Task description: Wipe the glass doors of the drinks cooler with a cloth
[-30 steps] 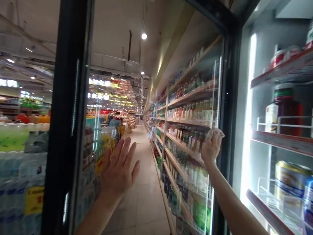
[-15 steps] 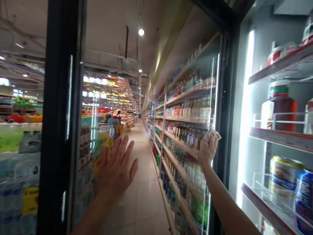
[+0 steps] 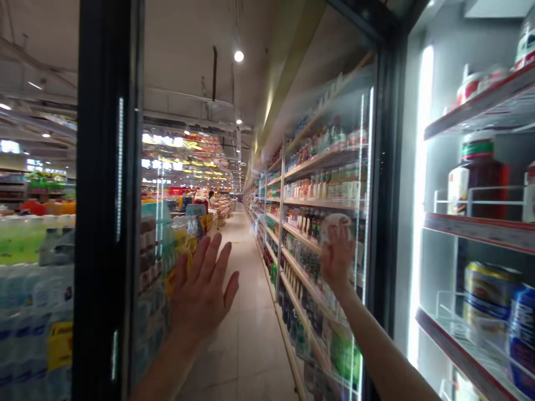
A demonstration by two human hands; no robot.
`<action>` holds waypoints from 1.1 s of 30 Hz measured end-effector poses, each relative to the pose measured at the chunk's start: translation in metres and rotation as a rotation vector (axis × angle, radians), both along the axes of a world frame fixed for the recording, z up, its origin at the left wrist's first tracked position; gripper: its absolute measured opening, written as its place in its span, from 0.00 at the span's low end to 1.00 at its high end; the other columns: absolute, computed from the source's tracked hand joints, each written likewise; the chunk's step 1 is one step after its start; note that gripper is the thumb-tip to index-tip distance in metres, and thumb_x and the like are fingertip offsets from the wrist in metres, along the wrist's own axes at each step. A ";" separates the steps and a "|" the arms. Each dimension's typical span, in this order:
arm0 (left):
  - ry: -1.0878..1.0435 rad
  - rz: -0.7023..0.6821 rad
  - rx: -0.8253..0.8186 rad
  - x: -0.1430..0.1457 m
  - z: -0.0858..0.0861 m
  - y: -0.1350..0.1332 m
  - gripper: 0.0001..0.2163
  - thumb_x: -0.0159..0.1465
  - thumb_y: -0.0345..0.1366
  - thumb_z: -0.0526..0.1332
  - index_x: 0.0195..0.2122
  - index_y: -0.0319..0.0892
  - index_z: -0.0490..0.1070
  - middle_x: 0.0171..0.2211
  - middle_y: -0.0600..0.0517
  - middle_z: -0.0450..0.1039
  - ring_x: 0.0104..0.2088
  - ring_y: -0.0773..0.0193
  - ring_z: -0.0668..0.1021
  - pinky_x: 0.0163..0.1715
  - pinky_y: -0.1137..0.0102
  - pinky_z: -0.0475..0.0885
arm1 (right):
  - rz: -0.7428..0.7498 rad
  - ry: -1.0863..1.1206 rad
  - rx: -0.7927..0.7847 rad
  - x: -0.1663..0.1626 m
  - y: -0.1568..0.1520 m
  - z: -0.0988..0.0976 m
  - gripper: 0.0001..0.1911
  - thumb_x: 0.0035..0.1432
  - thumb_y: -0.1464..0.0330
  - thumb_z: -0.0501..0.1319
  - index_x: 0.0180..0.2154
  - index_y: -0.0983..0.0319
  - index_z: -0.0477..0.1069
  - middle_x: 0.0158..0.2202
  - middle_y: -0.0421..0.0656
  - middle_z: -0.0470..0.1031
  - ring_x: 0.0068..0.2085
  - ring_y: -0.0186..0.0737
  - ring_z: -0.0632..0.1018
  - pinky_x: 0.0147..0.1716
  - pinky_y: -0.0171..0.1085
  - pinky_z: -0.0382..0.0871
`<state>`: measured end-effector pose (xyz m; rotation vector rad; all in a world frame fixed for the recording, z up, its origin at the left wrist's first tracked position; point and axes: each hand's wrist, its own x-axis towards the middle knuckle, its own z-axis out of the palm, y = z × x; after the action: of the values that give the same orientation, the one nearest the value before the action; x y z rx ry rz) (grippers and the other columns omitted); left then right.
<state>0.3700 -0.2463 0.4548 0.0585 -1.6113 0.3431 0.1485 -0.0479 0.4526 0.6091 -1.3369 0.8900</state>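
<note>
A glass door in a black frame stands open in front of me. My left hand is raised with its fingers spread, palm toward the pane; whether it touches the glass I cannot tell. In my right hand is a crumpled white cloth, pressed under the fingers against the right part of the glass. Motion blurs this hand and the cloth slightly.
At the right, cooler shelves hold a dark bottle and cans. The black door frame runs upright at the left. Stacked bottle packs stand beyond it. An aisle floor and a distant person show through the glass.
My right hand has moved left across the glass with the cloth, away from the door's right frame. My left hand has hardly shifted.
</note>
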 end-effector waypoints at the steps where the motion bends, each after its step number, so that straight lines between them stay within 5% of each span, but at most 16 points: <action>1: 0.001 -0.006 0.011 0.000 0.000 0.001 0.30 0.61 0.39 0.58 0.63 0.47 0.50 0.60 0.45 0.59 0.62 0.56 0.60 0.62 0.56 0.47 | -0.003 -0.045 -0.111 -0.017 0.013 0.005 0.23 0.61 0.65 0.47 0.57 0.63 0.62 0.60 0.54 0.60 0.63 0.53 0.57 0.58 0.59 0.52; 5: -0.002 0.002 0.032 0.000 0.001 0.002 0.29 0.61 0.38 0.58 0.63 0.46 0.51 0.60 0.45 0.59 0.62 0.57 0.60 0.62 0.56 0.47 | 0.004 -0.073 -0.195 -0.009 0.005 0.008 0.24 0.62 0.65 0.46 0.57 0.65 0.62 0.61 0.58 0.58 0.64 0.55 0.56 0.57 0.60 0.54; 9: 0.021 0.000 0.000 0.000 0.002 0.002 0.30 0.60 0.38 0.59 0.63 0.47 0.51 0.60 0.45 0.60 0.62 0.57 0.61 0.62 0.57 0.48 | 0.074 0.084 0.193 0.065 -0.054 -0.016 0.21 0.59 0.69 0.51 0.54 0.56 0.65 0.62 0.47 0.58 0.65 0.50 0.54 0.59 0.56 0.51; 12: 0.004 0.006 0.022 -0.005 -0.005 0.010 0.30 0.60 0.37 0.59 0.63 0.46 0.49 0.61 0.43 0.56 0.63 0.55 0.58 0.62 0.54 0.46 | 0.096 0.163 0.348 0.074 -0.060 -0.030 0.22 0.57 0.70 0.53 0.53 0.54 0.66 0.61 0.46 0.60 0.65 0.49 0.54 0.61 0.56 0.45; 18: -0.086 -0.014 -0.003 -0.020 -0.028 0.027 0.27 0.62 0.36 0.55 0.63 0.47 0.50 0.60 0.46 0.60 0.61 0.59 0.60 0.63 0.56 0.41 | -0.006 -0.107 -0.146 -0.030 0.020 -0.020 0.24 0.62 0.65 0.46 0.59 0.63 0.59 0.61 0.55 0.59 0.64 0.53 0.56 0.59 0.57 0.50; 21: -0.070 -0.035 0.017 -0.023 -0.030 0.027 0.29 0.62 0.37 0.56 0.63 0.48 0.48 0.60 0.47 0.59 0.62 0.59 0.60 0.63 0.56 0.40 | -0.017 -0.115 -0.212 -0.026 0.016 -0.013 0.25 0.63 0.65 0.44 0.59 0.66 0.58 0.62 0.57 0.57 0.64 0.55 0.54 0.59 0.59 0.51; 23: -0.068 -0.044 0.031 -0.022 -0.030 0.025 0.30 0.62 0.37 0.57 0.64 0.50 0.47 0.60 0.48 0.59 0.62 0.58 0.60 0.63 0.56 0.41 | 0.004 -0.073 -0.091 0.007 -0.011 -0.018 0.24 0.62 0.66 0.47 0.59 0.61 0.59 0.63 0.52 0.56 0.65 0.53 0.54 0.59 0.59 0.52; 26: -0.071 -0.051 0.035 -0.021 -0.029 0.021 0.30 0.61 0.38 0.58 0.63 0.51 0.47 0.60 0.48 0.58 0.62 0.58 0.60 0.63 0.56 0.43 | 0.083 0.109 0.302 0.055 -0.045 -0.032 0.24 0.58 0.70 0.51 0.57 0.55 0.62 0.64 0.46 0.55 0.65 0.51 0.52 0.59 0.58 0.49; 28: -0.068 -0.054 0.031 -0.021 -0.029 0.020 0.30 0.61 0.38 0.58 0.63 0.52 0.48 0.60 0.48 0.59 0.62 0.58 0.60 0.63 0.56 0.43 | 0.092 0.178 0.433 0.056 -0.041 -0.038 0.24 0.57 0.71 0.53 0.56 0.53 0.62 0.63 0.45 0.57 0.65 0.50 0.53 0.60 0.58 0.48; 30: -0.069 -0.055 0.029 -0.021 -0.029 0.019 0.30 0.61 0.38 0.58 0.63 0.52 0.48 0.60 0.48 0.59 0.62 0.58 0.60 0.63 0.56 0.43 | 0.040 0.120 0.325 0.026 -0.015 -0.037 0.24 0.58 0.71 0.51 0.57 0.55 0.61 0.62 0.47 0.59 0.65 0.49 0.54 0.59 0.59 0.48; 33: -0.068 -0.050 0.025 -0.022 -0.029 0.020 0.29 0.61 0.38 0.58 0.63 0.51 0.49 0.60 0.47 0.58 0.62 0.57 0.59 0.63 0.54 0.43 | -0.022 -0.079 -0.073 -0.037 0.034 -0.022 0.24 0.60 0.69 0.46 0.58 0.61 0.59 0.61 0.53 0.59 0.64 0.51 0.56 0.57 0.61 0.52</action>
<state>0.3484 -0.2265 0.4253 0.0260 -1.6815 0.2895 0.1111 -0.0139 0.4309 0.5063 -1.3733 0.9491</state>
